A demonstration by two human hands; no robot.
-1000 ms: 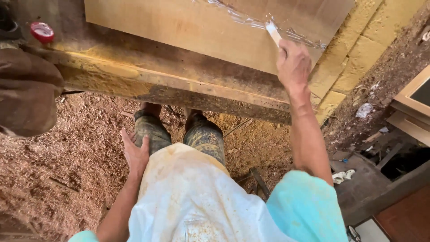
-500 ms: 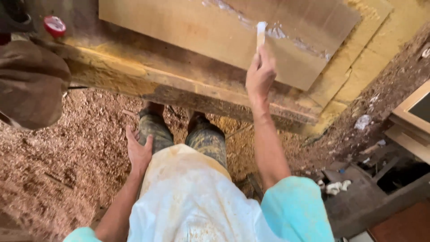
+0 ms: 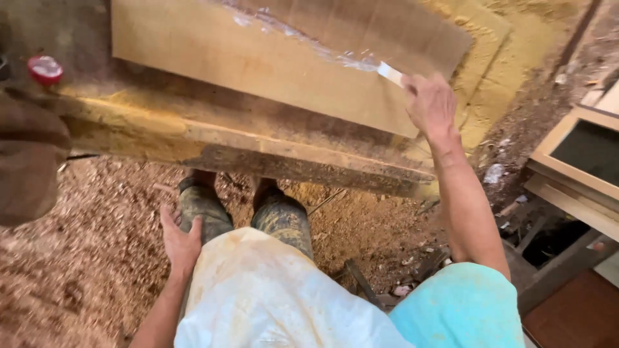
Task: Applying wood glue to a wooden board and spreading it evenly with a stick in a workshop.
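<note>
**Right hand spreading glue on board, left hand idle at thigh**

Right hand (image 3: pixel 431 103): fingers closed on a small pale spreader (image 3: pixel 389 73), a flat strip sticking out up-left from the grip. Spreader tip touches the whitish glue streak (image 3: pixel 303 40), which runs diagonally across the flat wooden board (image 3: pixel 258 71). Board lies on the dusty desk (image 3: pixel 245 148), right corner near the yellow-coated edge.

Left hand (image 3: pixel 180 240): fingers open and spread, holding nothing, resting against the left thigh beside the pale stained apron (image 3: pixel 271 296).

Around: red-capped container (image 3: pixel 45 69) on the desk's far left, well apart from the board. Sawdust floor (image 3: pixel 84 258) under the desk, boots just beneath its front edge. Framed wooden panel (image 3: pixel 580 161) off to the right.
</note>
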